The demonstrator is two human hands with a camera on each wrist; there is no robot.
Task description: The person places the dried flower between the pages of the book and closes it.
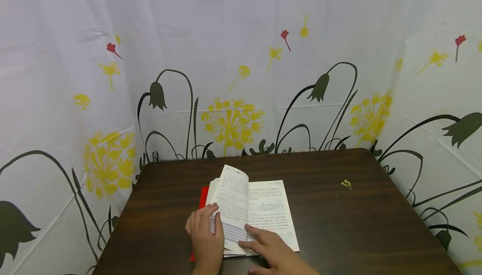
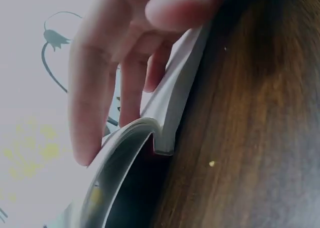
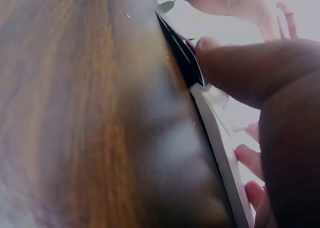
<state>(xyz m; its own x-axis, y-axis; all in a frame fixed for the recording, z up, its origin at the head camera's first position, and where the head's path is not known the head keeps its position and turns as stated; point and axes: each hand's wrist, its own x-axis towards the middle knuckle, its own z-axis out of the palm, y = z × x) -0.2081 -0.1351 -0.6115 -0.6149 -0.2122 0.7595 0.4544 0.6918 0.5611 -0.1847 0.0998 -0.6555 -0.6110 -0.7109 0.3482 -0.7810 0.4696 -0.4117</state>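
An open book (image 1: 272,214) with printed pages lies on the dark table, a red cover edge (image 1: 204,196) showing at its left. One left-side page (image 1: 232,195) stands lifted and curved. My left hand (image 1: 206,234) rests on the left part of the book; the left wrist view has its fingers (image 2: 87,108) extended against the curved pages (image 2: 112,160), thumb apart. Over the lower middle, by the spine, my right hand (image 1: 272,250) touches the pages with its fingers extended. In the right wrist view its thumb (image 3: 235,68) hides part of the book's edge (image 3: 220,143).
The brown wooden table (image 1: 320,208) extends around the book on both sides. A small yellowish scrap (image 1: 346,184) lies toward the right. Behind the table's far edge hangs a white curtain (image 1: 226,57) with printed flowers.
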